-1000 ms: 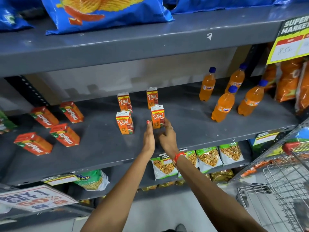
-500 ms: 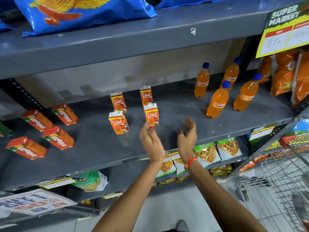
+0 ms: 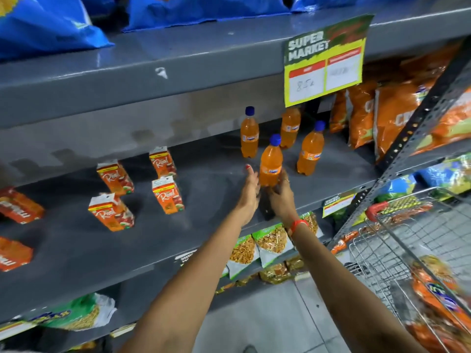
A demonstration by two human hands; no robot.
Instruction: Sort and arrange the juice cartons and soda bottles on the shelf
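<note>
On the grey shelf (image 3: 209,225), four upright Real juice cartons (image 3: 168,194) stand to your left. Your left hand (image 3: 248,192) presses flat, fingers straight and together, against the front soda bottle (image 3: 270,164); your right hand (image 3: 280,197) wraps its base. Three more bottles (image 3: 309,151) stand just behind it.

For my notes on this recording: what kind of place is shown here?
Most likely a supermarket aisle. A price sign reading "SUPER MARKET" hangs on the grey shelf, packaged snacks and soda bottles are stocked there, and a wire cart stands at right.
</note>
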